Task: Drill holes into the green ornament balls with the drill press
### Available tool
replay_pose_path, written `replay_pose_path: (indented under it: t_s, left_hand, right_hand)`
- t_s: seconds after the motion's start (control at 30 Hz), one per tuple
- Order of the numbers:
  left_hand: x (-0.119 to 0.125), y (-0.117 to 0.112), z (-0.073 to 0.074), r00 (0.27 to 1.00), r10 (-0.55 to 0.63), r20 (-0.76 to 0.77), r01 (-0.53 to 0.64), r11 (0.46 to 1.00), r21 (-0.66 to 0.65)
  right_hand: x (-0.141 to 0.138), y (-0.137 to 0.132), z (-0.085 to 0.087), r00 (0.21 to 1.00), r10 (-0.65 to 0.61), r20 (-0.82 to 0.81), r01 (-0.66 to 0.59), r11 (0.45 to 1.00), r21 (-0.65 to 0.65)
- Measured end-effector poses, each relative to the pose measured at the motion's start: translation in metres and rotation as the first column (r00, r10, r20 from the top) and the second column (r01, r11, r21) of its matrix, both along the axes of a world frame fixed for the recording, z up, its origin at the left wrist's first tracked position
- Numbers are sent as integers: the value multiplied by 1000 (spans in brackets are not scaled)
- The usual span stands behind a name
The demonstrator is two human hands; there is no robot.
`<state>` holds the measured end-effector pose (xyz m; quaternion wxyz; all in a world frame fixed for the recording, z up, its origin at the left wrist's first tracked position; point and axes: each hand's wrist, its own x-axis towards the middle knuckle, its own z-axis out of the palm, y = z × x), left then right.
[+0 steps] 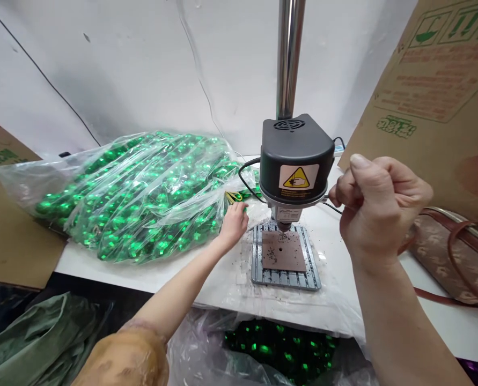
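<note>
My left hand [234, 222] is at the gathered mouth of a clear plastic bag [150, 198] full of shiny green beads. Its fingers are curled beside a yellow and green strip [234, 197]; what they hold, if anything, is hidden. My right hand [377, 198] is closed in a fist by the right side of a small black drill press [297, 150]. Whatever lies inside that fist does not show. Below the drill chuck [284, 226], a brown board [285, 257] with a small dark hole rests on the slotted metal base [313, 281]. Dark shavings are scattered over both.
More green beads [279, 348] lie in an open plastic bag below the table's front edge. A patterned handbag [443, 257] with brown straps is at the right. Cardboard [432, 91] stands behind it, and another cardboard piece [13, 230] is at the left. A steel column [290, 59] rises behind the drill.
</note>
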<state>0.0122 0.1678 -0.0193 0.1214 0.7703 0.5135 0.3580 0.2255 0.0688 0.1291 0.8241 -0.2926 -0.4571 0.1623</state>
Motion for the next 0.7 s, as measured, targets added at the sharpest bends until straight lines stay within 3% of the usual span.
replay_pose_path:
  t_s: [0.1,0.23,0.27,0.33,0.37,0.43,0.5,0.57,0.7]
  left_hand:
    - [7,40,-1,982,183,-42,-187,969,-161]
    - [9,53,-5,984,178,-21,-179,965,-193]
    - [8,50,-5,986,162,37,-151,967,-205]
    - [6,40,-4,952,92,292,-5,959,-284]
    - [6,33,-3,886,60,460,107,939,-328]
    - [7,16,-4,683,57,728,329,866,-376]
    - [12,-3,-7,562,102,821,431,811,-395]
    - [18,-19,-14,542,113,832,457,792,-405]
    - [30,-42,-29,595,0,804,485,797,-359]
  right_hand:
    - [0,0,-1,1000,-1,-9,0,1000,-1]
    - [0,0,0,1000,-13,-7,13,1000,1]
    - [0,0,-1,1000,-16,-5,16,1000,2]
    - [1,1,-1,1000,-4,1,4,1000,11]
    - [1,1,-1,1000,3,4,-3,1000,17]
    - [1,2,-1,1000,9,4,-9,1000,30]
    - [0,2,-1,1000,-4,4,3,999,36]
    - [0,2,-1,1000,-12,14,12,999,37]
    - [1,2,-1,999,8,35,-9,999,34]
